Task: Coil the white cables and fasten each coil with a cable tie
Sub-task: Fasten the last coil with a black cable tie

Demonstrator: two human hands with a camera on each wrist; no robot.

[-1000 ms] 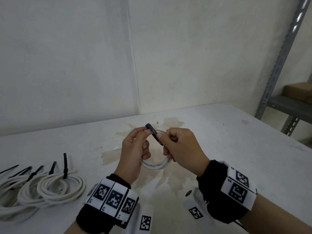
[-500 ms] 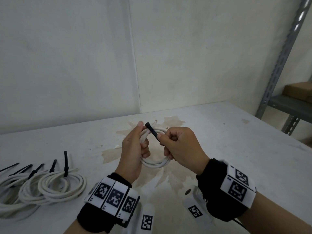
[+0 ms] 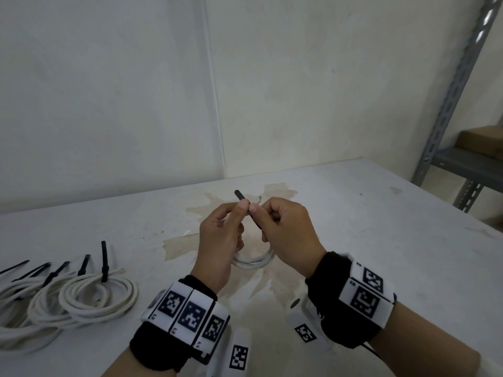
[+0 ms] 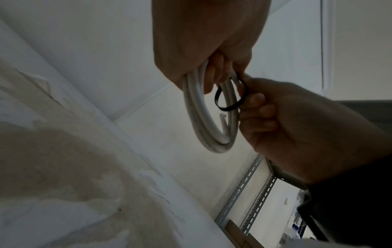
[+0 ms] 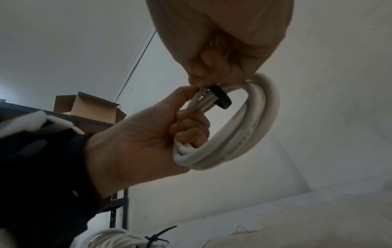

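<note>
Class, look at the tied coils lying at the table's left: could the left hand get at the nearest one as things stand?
Probably not yet. The way to the nearest tied coil looks open, but the left hand grips the white coil being tied.

The coil point(image 3: 251, 263) held between the two hands is white, with faint grey lettering printed along its sheath, and the cable tie point(image 3: 246, 204) looped round it is black. The finished coils point(image 3: 81, 300) at the near left are the same white, each with a black tie. The worktop point(image 3: 367, 240) is off-white, blotched with a tan stain in the middle. Both wrists wear black bands point(image 3: 340, 308) carrying white tiles printed with black square-coded markers. The wall is pale, the shelf frame point(image 3: 451, 85) at the far right is grey, and the box point(image 3: 481, 138) on it is brown cardboard.
</note>
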